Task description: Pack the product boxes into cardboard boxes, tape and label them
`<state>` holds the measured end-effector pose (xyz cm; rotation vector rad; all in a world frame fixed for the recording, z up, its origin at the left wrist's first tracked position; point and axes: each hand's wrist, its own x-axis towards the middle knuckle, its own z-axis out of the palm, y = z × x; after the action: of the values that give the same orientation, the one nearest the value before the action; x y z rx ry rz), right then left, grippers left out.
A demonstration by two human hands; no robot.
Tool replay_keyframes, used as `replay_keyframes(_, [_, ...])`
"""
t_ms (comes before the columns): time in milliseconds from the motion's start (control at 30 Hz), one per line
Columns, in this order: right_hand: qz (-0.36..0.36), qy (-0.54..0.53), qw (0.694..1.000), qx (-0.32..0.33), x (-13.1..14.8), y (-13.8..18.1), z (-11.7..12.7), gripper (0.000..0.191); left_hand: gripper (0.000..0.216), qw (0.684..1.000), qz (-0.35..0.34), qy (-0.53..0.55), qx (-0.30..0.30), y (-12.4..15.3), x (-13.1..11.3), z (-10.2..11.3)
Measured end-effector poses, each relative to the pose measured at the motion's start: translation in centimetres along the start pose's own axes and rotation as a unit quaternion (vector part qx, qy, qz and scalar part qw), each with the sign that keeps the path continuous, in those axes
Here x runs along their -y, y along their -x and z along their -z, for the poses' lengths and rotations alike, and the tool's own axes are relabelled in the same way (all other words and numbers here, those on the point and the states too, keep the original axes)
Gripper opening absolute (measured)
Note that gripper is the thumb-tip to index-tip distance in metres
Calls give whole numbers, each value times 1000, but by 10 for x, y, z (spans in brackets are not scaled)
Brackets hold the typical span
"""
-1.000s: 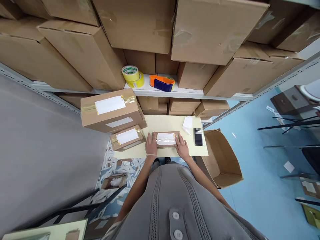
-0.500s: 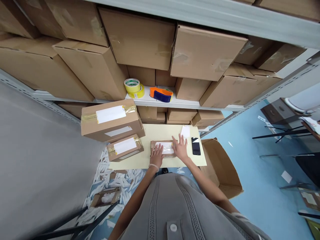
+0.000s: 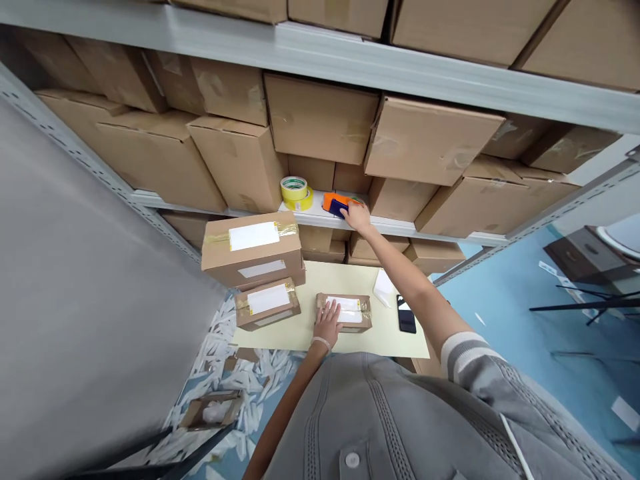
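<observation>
On the table [image 3: 300, 339], a small taped carton [image 3: 365, 319] bears a white label. My left hand [image 3: 327, 323] lies flat on its left part with the fingers spread, covering some of the label. Up on the shelf, my right hand [image 3: 358, 216] has its fingers closed around the right end of an orange and dark blue tape dispenser [image 3: 336, 203]. The hand hides part of the dispenser. Rolls of yellow tape [image 3: 295, 193] rest to the left of it.
Two labelled cartons, a larger one [image 3: 250, 257] and a smaller one [image 3: 267, 305], stand at the table's left. White paper [image 3: 383, 288] and a phone [image 3: 407, 315] lie at the right. Brown boxes [image 3: 320, 120] fill the shelves. Paper strips [image 3: 250, 383] litter the floor.
My right hand has left the small carton and moved up and forward to the tape dispenser on the shelf. My left hand stays on the carton. The view has shifted.
</observation>
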<state>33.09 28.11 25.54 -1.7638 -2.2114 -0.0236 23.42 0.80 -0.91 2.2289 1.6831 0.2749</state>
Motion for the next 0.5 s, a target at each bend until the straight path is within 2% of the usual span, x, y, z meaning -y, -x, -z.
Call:
replay_keyframes(100, [1, -1, 1000, -19, -2, 2, -9, 36, 62, 1000, 2, 5, -4, 0, 2, -3])
replay_keyframes(167, [11, -44, 998, -42, -7, 7, -7, 34, 62, 1000, 2, 10, -3, 0, 3, -4])
replay_keyframes(233, [18, -126, 990, -53, -15, 17, -1, 37, 62, 1000, 1, 13, -3, 0, 3, -4])
replay_keyframes(300, [19, -246, 968, -44, -25, 33, 3, 44, 62, 1000, -1, 15, -4, 0, 3, -3])
replay_keyframes(333, [12, -318, 948, -30, -31, 43, 3, 47, 62, 1000, -2, 15, -5, 0, 3, -2])
replay_keyframes(400, [-34, -458, 888, 5, -43, 68, -3, 52, 61, 1000, 1, 14, -4, 0, 1, 1])
replay_keyframes(500, [-177, -582, 792, 58, -62, 115, -29, 56, 60, 1000, 7, 14, 5, -1, -2, 6])
